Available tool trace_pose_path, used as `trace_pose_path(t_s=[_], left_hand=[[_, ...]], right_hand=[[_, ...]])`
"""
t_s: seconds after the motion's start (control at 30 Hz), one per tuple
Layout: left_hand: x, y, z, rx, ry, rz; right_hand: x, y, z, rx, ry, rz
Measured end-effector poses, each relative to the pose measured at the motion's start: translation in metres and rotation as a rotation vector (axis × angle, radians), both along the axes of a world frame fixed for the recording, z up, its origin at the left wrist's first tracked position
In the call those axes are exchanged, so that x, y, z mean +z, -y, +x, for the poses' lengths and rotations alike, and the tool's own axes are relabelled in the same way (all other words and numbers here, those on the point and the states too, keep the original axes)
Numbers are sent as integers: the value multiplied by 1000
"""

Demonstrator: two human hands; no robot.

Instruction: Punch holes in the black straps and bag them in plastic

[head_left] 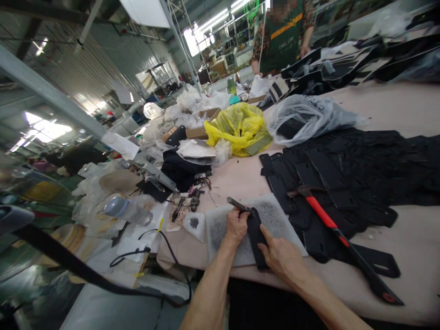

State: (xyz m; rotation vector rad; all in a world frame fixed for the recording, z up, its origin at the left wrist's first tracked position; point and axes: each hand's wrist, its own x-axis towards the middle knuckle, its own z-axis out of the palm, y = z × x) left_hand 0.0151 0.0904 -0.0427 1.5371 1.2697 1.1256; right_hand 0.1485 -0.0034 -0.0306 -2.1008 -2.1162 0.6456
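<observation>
My left hand [236, 224] is closed around a slim metal punch tool [238, 204], its tip set near the top of a black strap piece [256, 236]. The strap lies on a white, pitted cutting pad [275, 217] at the table's near edge. My right hand [280, 256] presses down on the lower part of the strap, its fingers spread flat over it. A hammer with a red and black handle [332, 227] lies to the right of the pad, on top of black cut pieces.
A big pile of black cut pieces [360, 174] covers the table's right side. A yellow plastic bag [239, 126] and a clear bag [305, 117] sit behind. Tools, a plastic bottle [125, 208] and clutter fill the left. A person in a green apron [283, 34] stands far back.
</observation>
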Motion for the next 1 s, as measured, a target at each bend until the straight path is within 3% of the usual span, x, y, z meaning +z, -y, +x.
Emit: trace_pose_path(t_s=[0.5,1.0], left_hand=[[-4,-4,1,-6,-97,22],[-5,-4,9,-54,-459,210]], right_hand=[[7,0,3,13,-55,-6],[11,0,4,54,-77,-40]])
